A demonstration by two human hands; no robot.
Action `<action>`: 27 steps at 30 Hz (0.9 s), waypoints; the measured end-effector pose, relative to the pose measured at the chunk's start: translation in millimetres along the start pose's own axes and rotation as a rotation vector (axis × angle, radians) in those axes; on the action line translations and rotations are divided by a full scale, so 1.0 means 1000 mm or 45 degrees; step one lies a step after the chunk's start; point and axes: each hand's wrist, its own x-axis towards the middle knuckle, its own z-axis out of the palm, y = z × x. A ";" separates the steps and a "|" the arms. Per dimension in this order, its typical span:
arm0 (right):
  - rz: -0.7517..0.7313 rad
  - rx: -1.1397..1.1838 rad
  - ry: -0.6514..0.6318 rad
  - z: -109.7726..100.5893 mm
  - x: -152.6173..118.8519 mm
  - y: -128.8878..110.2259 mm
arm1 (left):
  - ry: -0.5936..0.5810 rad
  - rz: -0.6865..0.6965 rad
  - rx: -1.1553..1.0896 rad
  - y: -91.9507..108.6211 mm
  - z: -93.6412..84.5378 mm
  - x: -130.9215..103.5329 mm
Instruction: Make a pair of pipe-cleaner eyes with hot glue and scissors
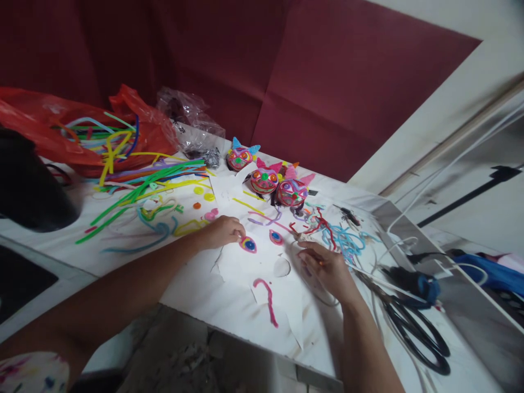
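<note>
My left hand (223, 232) is closed, its fingertips pinching the outer edge of a craft eye (248, 245) with a pink rim, yellow ring and blue centre. A second, smaller craft eye (275, 237) lies to its right on the white paper. My right hand (325, 268) is curled with thumb and fingers together; whatever sits between them is too blurred to name. Between my forearms, a curved pink pipe cleaner (268, 303) rests on the paper. Just left of my right hand is a small white disc (282, 267).
Behind stand several colourful animal-face balls (264, 179). Pipe cleaners (151, 185) spill from a red plastic bag (153, 128) at left, near a black container (35, 185). Scissors (413, 327), cords and blue pipe-cleaner scraps (347, 240) lie at right, beside the raised table edge (434, 295).
</note>
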 end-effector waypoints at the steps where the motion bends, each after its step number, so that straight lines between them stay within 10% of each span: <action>1: -0.006 -0.006 0.001 0.000 0.000 -0.001 | 0.008 0.016 0.017 -0.001 0.001 0.000; 27: -0.071 -0.141 0.002 -0.001 -0.001 -0.008 | -0.004 0.079 0.183 -0.003 0.006 -0.001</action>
